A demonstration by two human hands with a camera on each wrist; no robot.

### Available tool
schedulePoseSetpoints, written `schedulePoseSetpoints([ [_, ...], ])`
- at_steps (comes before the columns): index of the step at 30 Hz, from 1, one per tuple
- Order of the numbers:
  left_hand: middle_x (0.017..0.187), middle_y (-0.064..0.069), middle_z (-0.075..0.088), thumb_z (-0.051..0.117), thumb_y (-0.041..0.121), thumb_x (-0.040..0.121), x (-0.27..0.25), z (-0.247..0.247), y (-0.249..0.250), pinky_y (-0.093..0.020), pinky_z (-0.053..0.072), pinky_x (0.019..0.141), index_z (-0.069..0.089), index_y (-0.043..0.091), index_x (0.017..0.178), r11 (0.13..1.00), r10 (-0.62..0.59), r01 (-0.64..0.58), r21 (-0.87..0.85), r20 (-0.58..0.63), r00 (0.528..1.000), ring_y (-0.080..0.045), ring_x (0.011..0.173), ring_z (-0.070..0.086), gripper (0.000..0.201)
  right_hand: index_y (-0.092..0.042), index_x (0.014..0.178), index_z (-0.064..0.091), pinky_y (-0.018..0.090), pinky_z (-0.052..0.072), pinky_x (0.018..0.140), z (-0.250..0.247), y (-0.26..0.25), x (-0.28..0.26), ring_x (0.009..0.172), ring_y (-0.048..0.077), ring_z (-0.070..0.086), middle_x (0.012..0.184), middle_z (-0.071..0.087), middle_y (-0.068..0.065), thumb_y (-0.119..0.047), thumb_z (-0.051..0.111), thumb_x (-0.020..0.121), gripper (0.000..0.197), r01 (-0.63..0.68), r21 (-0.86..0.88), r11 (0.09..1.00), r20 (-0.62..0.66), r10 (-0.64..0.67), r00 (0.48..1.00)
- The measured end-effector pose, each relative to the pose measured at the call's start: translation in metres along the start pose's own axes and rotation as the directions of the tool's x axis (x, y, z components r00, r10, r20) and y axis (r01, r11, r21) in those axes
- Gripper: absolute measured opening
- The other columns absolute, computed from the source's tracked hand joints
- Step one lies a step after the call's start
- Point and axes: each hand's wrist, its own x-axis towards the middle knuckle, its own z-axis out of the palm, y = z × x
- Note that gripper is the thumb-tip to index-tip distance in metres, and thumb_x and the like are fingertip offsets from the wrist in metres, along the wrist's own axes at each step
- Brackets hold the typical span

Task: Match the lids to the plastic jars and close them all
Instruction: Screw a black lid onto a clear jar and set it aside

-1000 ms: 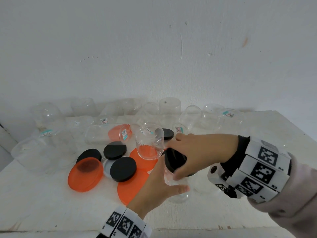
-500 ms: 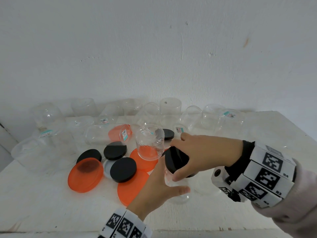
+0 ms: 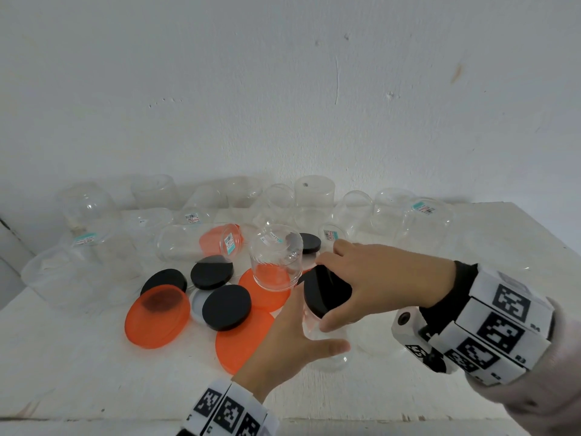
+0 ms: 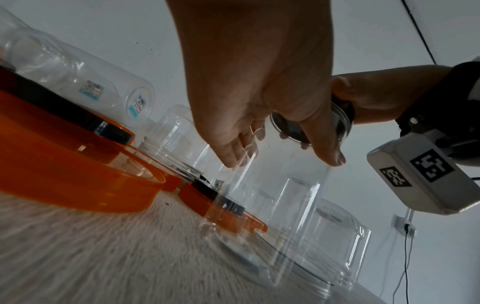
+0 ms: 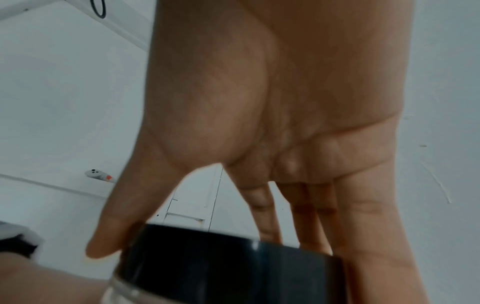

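Observation:
A clear plastic jar [image 3: 330, 357] stands upright near the table's front edge. My left hand [image 3: 295, 332] wraps round its side, with the thumb across the front. A black lid [image 3: 323, 291] sits on the jar's mouth. My right hand [image 3: 361, 278] grips this lid from above, thumb on the near rim and fingers on the far rim. The right wrist view shows the black lid [image 5: 228, 263] between the thumb and fingers of my right hand [image 5: 285, 123]. In the left wrist view my left hand [image 4: 259, 82] holds the jar [image 4: 285, 195].
Loose black lids [image 3: 226, 306] and orange lids [image 3: 157, 316] lie left of the jar. An upturned clear jar [image 3: 276, 262] stands on an orange lid [image 3: 264, 291]. Several clear jars [image 3: 314, 196] line the back wall. A white table [image 3: 94, 372] carries everything.
My right wrist has swung a little to the right while the fingers stay on the black lid. The left hand and the jar have stayed in place.

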Motion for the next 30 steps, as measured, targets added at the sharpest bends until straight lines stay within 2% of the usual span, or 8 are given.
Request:
schedulePoseSetpoints([
  [3, 0.128, 0.033, 0.050, 0.086, 0.024, 0.068, -0.001, 0.000, 0.000, -0.002, 0.037, 0.089, 0.030, 0.055, 0.130, 1.000, 0.001, -0.001, -0.014, 0.007, 1.000, 0.014, 0.121, 0.043, 0.088, -0.024, 0.118, 0.045, 0.021, 0.039, 0.064, 0.003, 0.000, -0.001, 0.089, 0.014, 0.050, 0.098, 0.040, -0.009, -0.076, 0.060, 0.070, 0.073, -0.004, -0.004, 1.000, -0.026, 0.004, 1.000],
  [7, 0.127, 0.032, 0.051, 0.086, 0.024, 0.068, -0.001, 0.001, 0.000, 0.002, 0.034, 0.089, 0.032, 0.051, 0.131, 1.000, 0.009, -0.009, -0.011, -0.004, 1.000, 0.013, 0.121, 0.043, 0.087, -0.040, 0.140, 0.028, 0.027, 0.045, 0.088, 0.001, 0.007, -0.004, 0.112, 0.008, 0.039, 0.120, 0.037, -0.014, -0.058, 0.069, 0.074, 0.080, 0.091, 0.156, 0.984, 0.042, -0.099, 0.994],
  [10, 0.128, 0.030, 0.050, 0.086, 0.024, 0.068, 0.000, 0.001, -0.001, 0.001, 0.033, 0.090, 0.031, 0.051, 0.131, 1.000, 0.010, -0.010, -0.011, -0.008, 1.000, 0.012, 0.121, 0.043, 0.088, -0.046, 0.144, 0.025, 0.028, 0.040, 0.099, 0.003, 0.013, -0.005, 0.119, 0.004, 0.032, 0.128, 0.036, -0.016, -0.053, 0.071, 0.076, 0.082, 0.135, 0.203, 0.970, 0.012, -0.140, 0.990],
  [15, 0.127, 0.035, 0.049, 0.086, 0.027, 0.067, -0.001, 0.002, 0.000, 0.003, 0.032, 0.088, 0.031, 0.056, 0.127, 1.000, 0.016, -0.016, 0.009, -0.031, 0.999, 0.014, 0.121, 0.042, 0.087, -0.044, 0.143, 0.028, 0.027, 0.038, 0.103, 0.021, 0.016, -0.009, 0.122, 0.002, 0.027, 0.130, 0.034, -0.018, -0.058, 0.067, 0.078, 0.077, 0.165, 0.266, 0.950, -0.094, -0.144, 0.985],
  [17, 0.126, 0.034, 0.049, 0.086, 0.024, 0.067, -0.002, 0.003, 0.000, 0.003, 0.033, 0.088, 0.032, 0.055, 0.128, 1.000, 0.020, -0.019, 0.009, -0.040, 0.999, 0.014, 0.120, 0.043, 0.087, -0.041, 0.141, 0.033, 0.028, 0.037, 0.103, 0.026, 0.016, -0.011, 0.122, 0.004, 0.027, 0.129, 0.034, -0.018, -0.060, 0.065, 0.079, 0.073, 0.173, 0.261, 0.950, -0.142, -0.139, 0.980],
  [21, 0.124, 0.031, 0.053, 0.086, 0.016, 0.068, -0.003, 0.005, 0.001, 0.000, 0.037, 0.087, 0.036, 0.049, 0.129, 1.000, 0.030, -0.030, -0.003, -0.055, 0.998, 0.011, 0.119, 0.046, 0.086, -0.040, 0.139, 0.035, 0.022, 0.032, 0.102, 0.036, 0.014, -0.013, 0.122, 0.007, 0.027, 0.128, 0.034, -0.018, -0.061, 0.064, 0.079, 0.070, 0.180, 0.268, 0.946, -0.217, -0.122, 0.968],
  [27, 0.124, 0.032, 0.053, 0.084, 0.016, 0.070, -0.004, 0.005, 0.002, -0.002, 0.038, 0.087, 0.035, 0.049, 0.130, 0.999, 0.043, -0.043, -0.001, -0.052, 0.998, 0.012, 0.119, 0.046, 0.085, -0.040, 0.139, 0.035, 0.021, 0.027, 0.102, 0.046, 0.008, -0.013, 0.121, 0.008, 0.025, 0.128, 0.031, -0.020, -0.062, 0.060, 0.080, 0.068, 0.154, 0.302, 0.941, -0.274, -0.069, 0.959],
  [30, 0.131, 0.032, 0.048, 0.084, 0.027, 0.070, -0.002, 0.001, 0.000, -0.011, 0.039, 0.096, 0.030, 0.054, 0.133, 1.000, 0.021, -0.021, 0.012, -0.001, 1.000, 0.011, 0.125, 0.042, 0.088, -0.039, 0.142, 0.032, 0.020, 0.024, 0.100, 0.051, 0.006, -0.012, 0.120, 0.009, 0.024, 0.131, 0.029, -0.019, -0.062, 0.060, 0.082, 0.070, 0.134, 0.315, 0.940, -0.281, -0.043, 0.959],
])
